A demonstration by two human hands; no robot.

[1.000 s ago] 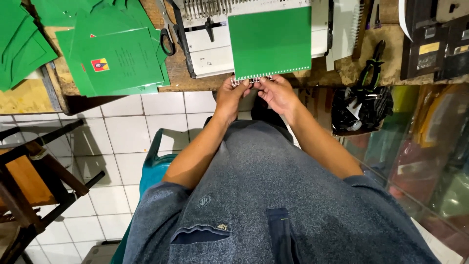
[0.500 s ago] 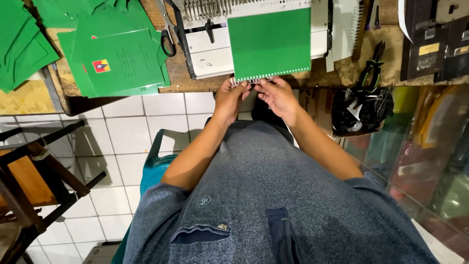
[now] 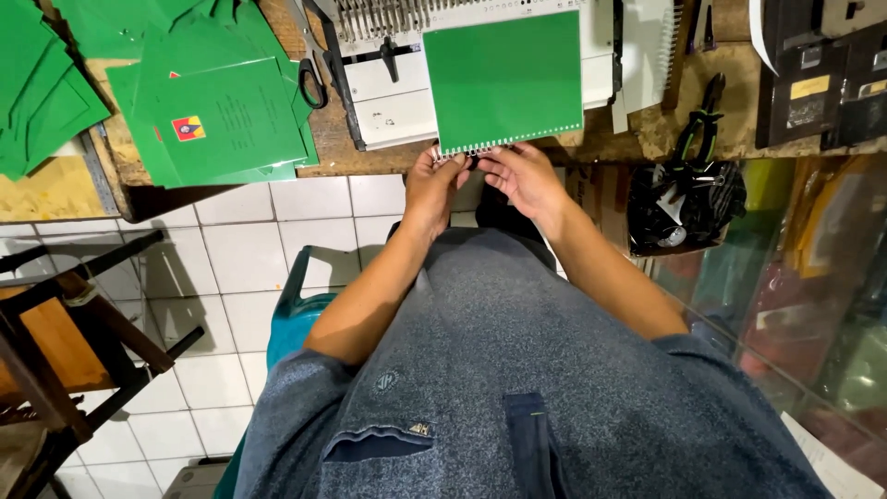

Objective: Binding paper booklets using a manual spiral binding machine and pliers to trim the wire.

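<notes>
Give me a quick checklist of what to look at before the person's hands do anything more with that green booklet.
1. Both hands at the punched edge: ok. The left hand and the right hand meet at the near edge of the green booklet.
2. Booklet lying flat on the binding machine: ok.
3. Wire seated in every hole: cannot tell, too small.
4. Scissors away from the fingers: ok, off to the left on the table.
5. Pliers within easy reach: ok, on the table's right side.
6. Firm grip on the wire: cannot tell.
</notes>
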